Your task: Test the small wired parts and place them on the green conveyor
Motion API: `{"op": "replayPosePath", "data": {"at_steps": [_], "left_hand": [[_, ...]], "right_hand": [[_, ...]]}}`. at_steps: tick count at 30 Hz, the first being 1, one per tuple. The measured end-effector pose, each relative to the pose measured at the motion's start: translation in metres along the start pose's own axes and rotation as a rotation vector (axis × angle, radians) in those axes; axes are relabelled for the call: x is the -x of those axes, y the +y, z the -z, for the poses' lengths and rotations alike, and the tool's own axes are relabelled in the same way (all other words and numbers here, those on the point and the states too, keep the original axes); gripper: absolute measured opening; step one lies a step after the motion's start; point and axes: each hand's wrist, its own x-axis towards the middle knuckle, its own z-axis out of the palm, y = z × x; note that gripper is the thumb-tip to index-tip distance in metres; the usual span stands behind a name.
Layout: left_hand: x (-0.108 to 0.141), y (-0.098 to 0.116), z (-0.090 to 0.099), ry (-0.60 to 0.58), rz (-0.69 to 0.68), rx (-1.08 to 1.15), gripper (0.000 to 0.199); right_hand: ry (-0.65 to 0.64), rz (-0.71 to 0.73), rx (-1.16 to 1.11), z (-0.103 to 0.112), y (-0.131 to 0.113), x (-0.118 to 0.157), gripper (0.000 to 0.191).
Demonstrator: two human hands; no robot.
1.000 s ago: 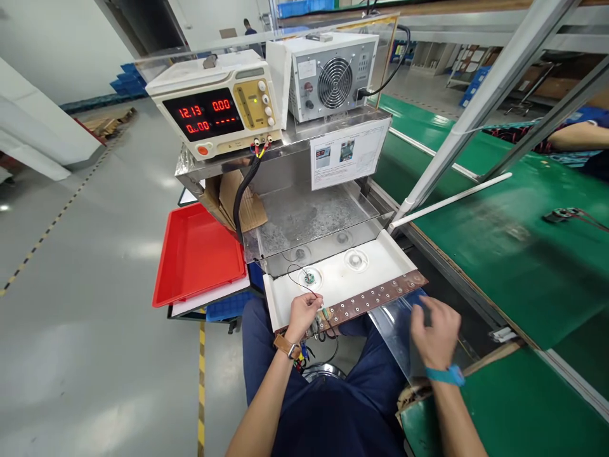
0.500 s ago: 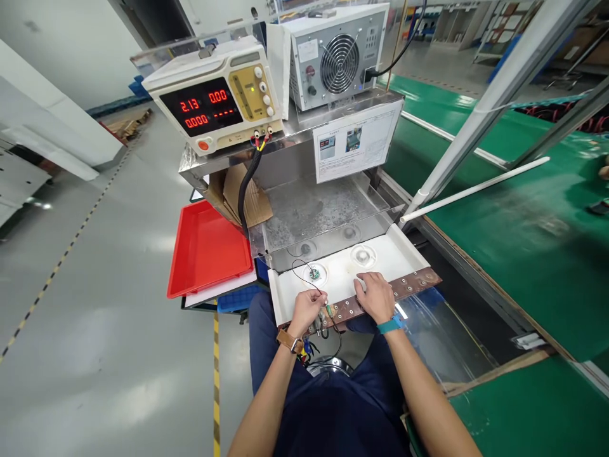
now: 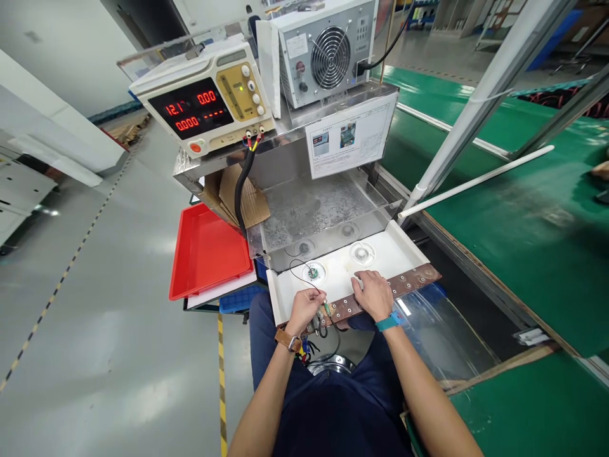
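Note:
My left hand (image 3: 306, 309) pinches a thin black wire (image 3: 299, 274) just above the brown perforated strip (image 3: 349, 308) at the front edge of the white tray-like fixture (image 3: 333, 279). The wire loops up to a small green circuit board (image 3: 313, 273), which sits in the left round recess. A green clip (image 3: 327, 309) is beside my left fingertips, with a dark lead hanging down from it. My right hand (image 3: 374, 294) rests with its fingers loosely spread on the fixture's front part, holding nothing. Ahead of it lies the right round recess (image 3: 362, 253).
A power supply (image 3: 202, 95) with red digits stands on the metal shelf, beside a grey unit with a fan (image 3: 330, 57). An instruction sheet (image 3: 352, 136) hangs from the shelf. At left is a red tray (image 3: 207, 254); a green conveyor surface (image 3: 523, 254) runs along the right.
The power supply's upper left reading has gone from 2.13 to about 12.1. The camera view has shifted slightly; both hands keep nearly the same pose.

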Motion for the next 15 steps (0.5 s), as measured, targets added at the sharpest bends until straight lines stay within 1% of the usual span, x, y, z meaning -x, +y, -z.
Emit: {"op": "replayPosePath", "data": {"at_steps": [4, 7, 10, 12, 15], "left_hand": [[0.002, 0.005, 0.0, 0.008, 0.009, 0.034, 0.029], [0.006, 0.013, 0.002, 0.037, -0.022, 0.077, 0.028], [0.016, 0.026, 0.001, 0.115, -0.067, 0.102, 0.028], [0.025, 0.035, -0.003, 0.154, -0.069, 0.116, 0.028], [0.038, 0.047, -0.01, 0.154, -0.049, 0.149, 0.026]], "right_hand": [[0.001, 0.002, 0.004, -0.001, 0.0, 0.0, 0.028], [0.01, 0.005, 0.005, -0.001, 0.001, 0.0, 0.027], [0.01, 0.011, 0.012, -0.001, 0.001, -0.001, 0.026], [0.008, 0.01, 0.014, -0.001, 0.001, -0.001, 0.026], [0.008, 0.0, 0.014, -0.002, 0.001, -0.001, 0.026]]}}
